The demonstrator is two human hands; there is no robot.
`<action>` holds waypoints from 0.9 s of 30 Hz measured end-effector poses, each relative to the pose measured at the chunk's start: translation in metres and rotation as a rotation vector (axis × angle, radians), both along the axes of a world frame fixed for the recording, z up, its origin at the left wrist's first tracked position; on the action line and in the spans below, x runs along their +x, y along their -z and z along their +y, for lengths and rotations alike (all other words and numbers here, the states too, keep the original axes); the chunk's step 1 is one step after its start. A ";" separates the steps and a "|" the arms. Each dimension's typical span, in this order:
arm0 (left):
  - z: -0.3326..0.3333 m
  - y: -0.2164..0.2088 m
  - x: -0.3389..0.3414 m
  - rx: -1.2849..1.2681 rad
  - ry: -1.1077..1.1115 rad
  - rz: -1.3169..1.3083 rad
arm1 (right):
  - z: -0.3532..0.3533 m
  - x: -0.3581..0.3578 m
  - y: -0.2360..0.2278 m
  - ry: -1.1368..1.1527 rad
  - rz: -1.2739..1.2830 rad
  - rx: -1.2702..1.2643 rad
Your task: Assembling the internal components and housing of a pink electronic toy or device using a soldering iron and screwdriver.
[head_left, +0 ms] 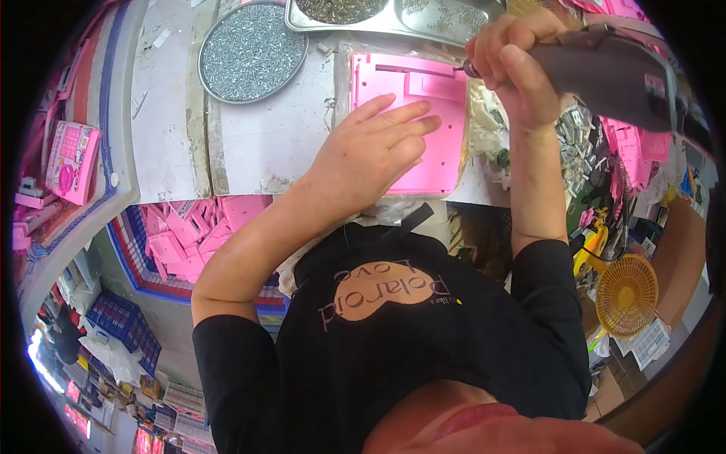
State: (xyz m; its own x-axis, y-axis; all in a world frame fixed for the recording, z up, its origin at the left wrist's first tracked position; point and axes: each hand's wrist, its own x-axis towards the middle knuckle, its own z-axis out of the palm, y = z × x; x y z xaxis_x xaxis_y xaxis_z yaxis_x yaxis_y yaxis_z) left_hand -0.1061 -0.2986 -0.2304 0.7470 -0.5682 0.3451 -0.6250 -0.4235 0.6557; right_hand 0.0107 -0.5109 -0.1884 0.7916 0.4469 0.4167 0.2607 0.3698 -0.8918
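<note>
The white surface is the broadest thing here, its boards scuffed, stained and split by a dark, worn seam. Below its near edge, at left, sits a mesh basket in blue and red, loaded with angular pink plastic parts. Along the far edge runs a shiny metal tray, round-cornered and divided, with brownish small pieces in its left compartment. The dark power tool is long, smooth and thick-bodied, tapering to a slim tip. The pink panel is flat, smooth plastic — roughly rectangular, with a raised block, a long narrow slot and small dark holes — and translucent film shows along its left side. Left of it stands a round metal dish, full of short silvery pieces, too small to make out singly. The panel lies on the surface directly under the left hand, whose fingers spread loosely over its left and middle part. The right hand has its fingers curled around the tool's narrow front end, just beside the panel's upper right corner, with the tip at that edge; whether it touches, I cannot tell.
</note>
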 end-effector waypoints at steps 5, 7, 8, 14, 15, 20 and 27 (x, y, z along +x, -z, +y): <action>0.005 0.010 -0.010 -0.217 -0.092 0.031 | -0.003 -0.011 -0.048 0.141 -0.190 0.042; 0.015 0.006 -0.024 -0.182 -0.214 0.003 | 0.004 -0.037 -0.073 -0.062 -0.116 0.088; 0.018 0.004 -0.031 -0.167 -0.276 -0.014 | 0.009 -0.051 -0.075 -0.143 -0.070 0.113; 0.010 -0.006 -0.049 -0.308 -0.221 0.001 | 0.026 -0.090 -0.070 -0.271 0.012 0.179; 0.010 -0.005 -0.050 -0.323 -0.217 0.000 | 0.028 -0.093 -0.070 -0.265 0.017 0.183; 0.015 0.000 -0.054 -0.370 -0.208 -0.005 | 0.036 -0.096 -0.069 -0.264 0.044 0.153; 0.034 -0.009 -0.041 -0.268 -0.277 -0.084 | 0.049 -0.081 -0.074 -0.233 0.006 0.112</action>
State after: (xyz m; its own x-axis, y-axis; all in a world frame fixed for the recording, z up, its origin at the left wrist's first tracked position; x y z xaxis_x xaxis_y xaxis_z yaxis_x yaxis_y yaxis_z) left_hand -0.1473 -0.2644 -0.2214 0.8224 -0.2303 0.5202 -0.5671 -0.4040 0.7177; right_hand -0.0702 -0.4623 -0.1148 0.6749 0.5691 0.4697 0.1519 0.5158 -0.8432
